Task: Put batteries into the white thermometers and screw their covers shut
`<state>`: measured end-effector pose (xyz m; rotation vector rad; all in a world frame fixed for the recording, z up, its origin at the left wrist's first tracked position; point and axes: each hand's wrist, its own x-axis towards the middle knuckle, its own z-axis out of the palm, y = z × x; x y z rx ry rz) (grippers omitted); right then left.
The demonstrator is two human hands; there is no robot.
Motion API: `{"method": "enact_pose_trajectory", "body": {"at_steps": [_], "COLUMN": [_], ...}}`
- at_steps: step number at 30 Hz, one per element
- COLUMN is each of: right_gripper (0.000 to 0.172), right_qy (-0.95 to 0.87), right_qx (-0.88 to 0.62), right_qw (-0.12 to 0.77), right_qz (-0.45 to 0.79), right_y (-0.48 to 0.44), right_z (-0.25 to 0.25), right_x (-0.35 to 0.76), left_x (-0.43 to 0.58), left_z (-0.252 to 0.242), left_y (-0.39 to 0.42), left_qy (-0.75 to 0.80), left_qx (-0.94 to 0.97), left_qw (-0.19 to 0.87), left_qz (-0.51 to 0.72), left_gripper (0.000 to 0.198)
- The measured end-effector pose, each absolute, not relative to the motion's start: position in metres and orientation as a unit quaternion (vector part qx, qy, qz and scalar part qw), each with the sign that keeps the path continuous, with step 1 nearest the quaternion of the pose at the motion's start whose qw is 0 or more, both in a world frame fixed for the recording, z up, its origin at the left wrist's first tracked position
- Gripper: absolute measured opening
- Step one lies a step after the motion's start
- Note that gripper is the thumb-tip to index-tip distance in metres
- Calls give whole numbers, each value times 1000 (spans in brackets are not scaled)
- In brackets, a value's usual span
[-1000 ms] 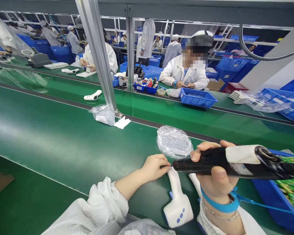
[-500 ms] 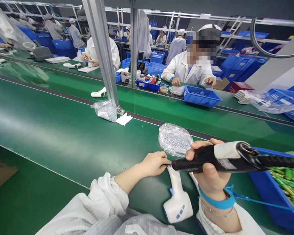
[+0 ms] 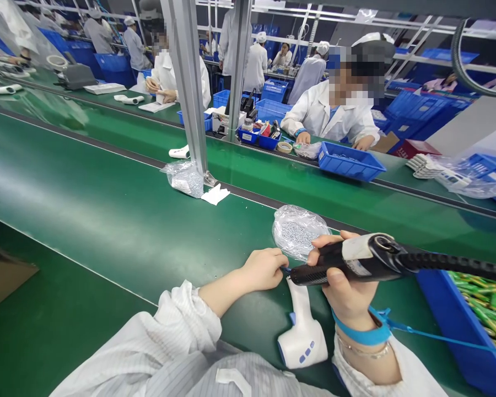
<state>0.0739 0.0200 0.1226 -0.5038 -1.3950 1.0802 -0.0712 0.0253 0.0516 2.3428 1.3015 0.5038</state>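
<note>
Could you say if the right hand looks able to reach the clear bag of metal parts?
Probably yes: the bag lies just beyond the right hand, nothing between, though that hand holds an electric screwdriver.

Near: white thermometer (image 3: 302, 342), blue buttons; black electric screwdriver (image 3: 347, 264), white band; blue wrist strap (image 3: 357, 335). Right: blue bin (image 3: 442, 309), green-and-gold cylinders (image 3: 485, 309). Left: green conveyor belt (image 3: 107, 165). Near left: white sleeve (image 3: 215, 375), faint grey stripes.

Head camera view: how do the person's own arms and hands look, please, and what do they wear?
The left hand and right hand are bare. The left sleeve is loose white fabric, and the right sleeve is white too. The right wrist wears a blue strap with a thin blue cord, plus a thin metal bracelet.
</note>
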Motion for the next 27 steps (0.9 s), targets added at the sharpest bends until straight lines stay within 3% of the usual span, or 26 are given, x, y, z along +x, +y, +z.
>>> {"method": "enact_pose_trajectory", "body": {"at_steps": [5, 8, 10, 13, 27], "right_gripper": [43, 42, 41, 41, 39], "right_qy": [-613, -618, -622, -628, -648], "right_qx": [-223, -224, -224, -223, -270], "right_qw": [597, 593, 591, 587, 549], "right_qz": [467, 465, 462, 461, 455], "right_y": [22, 21, 20, 20, 25], "right_z": [119, 121, 124, 126, 118], "right_x": [74, 73, 71, 72, 80], "left_x": [-56, -38, -30, -26, -21], "left_z": [59, 54, 50, 47, 45], "left_y": [-5, -36, -50, -56, -53], "left_qy": [435, 263, 179, 178, 180], "left_qx": [854, 919, 943, 955, 966], "left_qw": [192, 171, 125, 76, 87], "left_qz": [211, 238, 249, 225, 166], "left_gripper": [16, 17, 28, 41, 41]}}
